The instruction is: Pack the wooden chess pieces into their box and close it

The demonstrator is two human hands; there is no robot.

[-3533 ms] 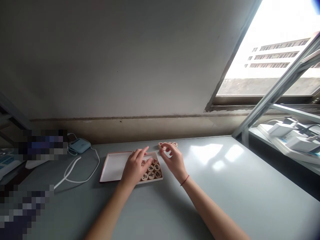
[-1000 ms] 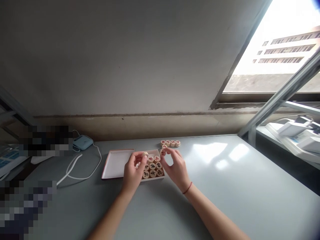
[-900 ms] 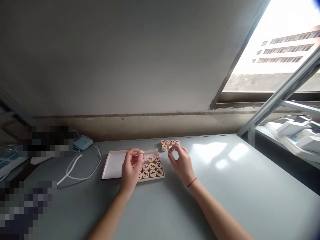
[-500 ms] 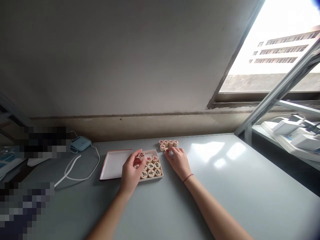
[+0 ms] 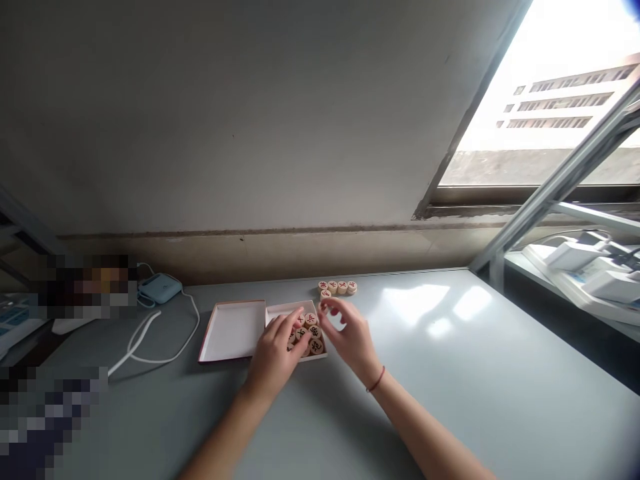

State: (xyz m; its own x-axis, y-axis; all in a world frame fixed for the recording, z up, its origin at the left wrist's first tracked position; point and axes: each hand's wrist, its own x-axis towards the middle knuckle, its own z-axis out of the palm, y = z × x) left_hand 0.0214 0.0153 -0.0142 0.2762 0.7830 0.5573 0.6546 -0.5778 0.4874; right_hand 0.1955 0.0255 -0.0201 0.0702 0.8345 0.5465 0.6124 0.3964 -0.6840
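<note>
A shallow white box (image 5: 233, 330) with a red rim lies on the grey table (image 5: 450, 373). Its right part holds several round wooden chess pieces (image 5: 314, 333) with red and black characters. My left hand (image 5: 277, 350) reaches over these pieces with fingers stretched out, the fingertips resting on them. My right hand (image 5: 350, 333) hovers just right of the box. Its thumb and forefinger are pinched on a small wooden piece at the box's far right corner. A short row of more pieces (image 5: 338, 287) lies on the table beyond the right hand.
A small blue device (image 5: 159, 289) with a white cable (image 5: 150, 333) sits at the back left, near the wall. White devices (image 5: 590, 267) stand on a ledge at the right, behind a metal window frame (image 5: 545, 200). The table's right edge falls off into a dark gap.
My left hand held a piece up half a second ago and has lowered onto the pieces in the box. My right hand has left the loose pieces and come toward the box, pinching one.
</note>
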